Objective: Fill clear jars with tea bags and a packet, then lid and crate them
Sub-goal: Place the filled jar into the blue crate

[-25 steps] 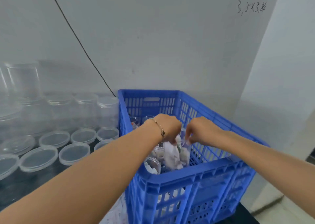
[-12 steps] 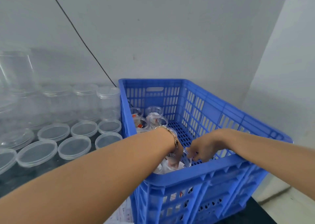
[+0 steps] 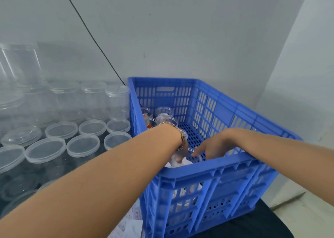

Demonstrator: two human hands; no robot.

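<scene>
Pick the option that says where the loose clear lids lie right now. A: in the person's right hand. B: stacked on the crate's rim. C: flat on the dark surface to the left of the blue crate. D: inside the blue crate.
C: the loose clear lids lie flat on the dark surface left of the blue crate, in front of the empty clear jars.

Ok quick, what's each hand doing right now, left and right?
Left hand: down inside the blue crate, fingers hidden among white tea bags; grip cannot be told.
Right hand: open, fingers loosely extended over a clear jar, holding nothing.
</scene>
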